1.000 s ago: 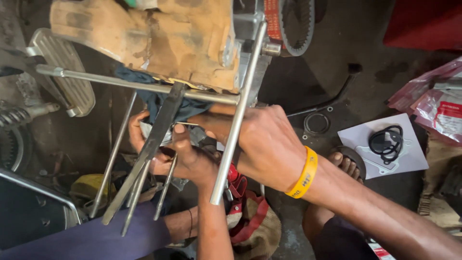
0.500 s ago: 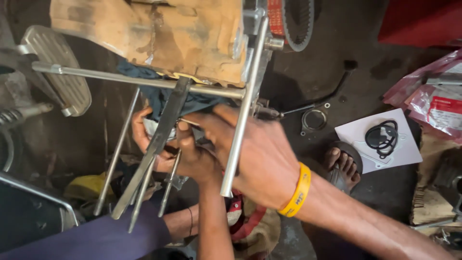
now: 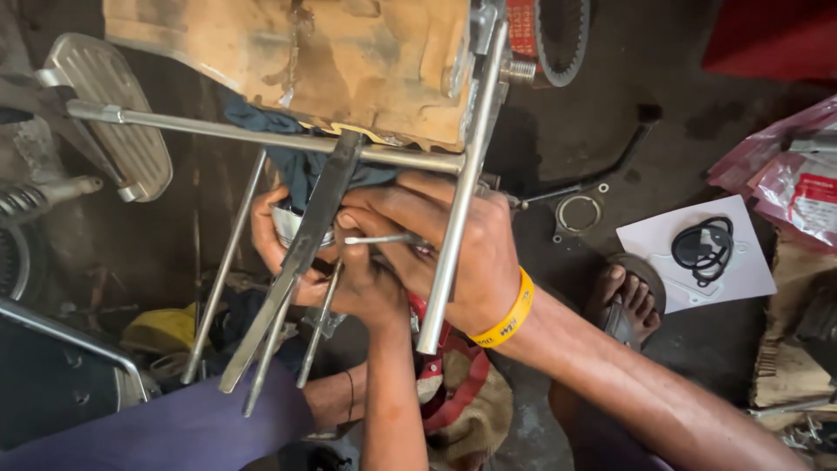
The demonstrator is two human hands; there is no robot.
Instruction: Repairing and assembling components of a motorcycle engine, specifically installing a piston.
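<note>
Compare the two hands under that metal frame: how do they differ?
The right hand wears a yellow wristband and lies back-up over the work; the left hand has only a thin dark band on its forearm and sits beneath it. The right hand's fingers pinch a thin metal rod. Both crowd together behind the metal frame.

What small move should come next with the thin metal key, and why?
Probably a slight turn of the key by the right hand: its fingers already pinch it level behind the frame bar, and the left hand braces just below.
</note>
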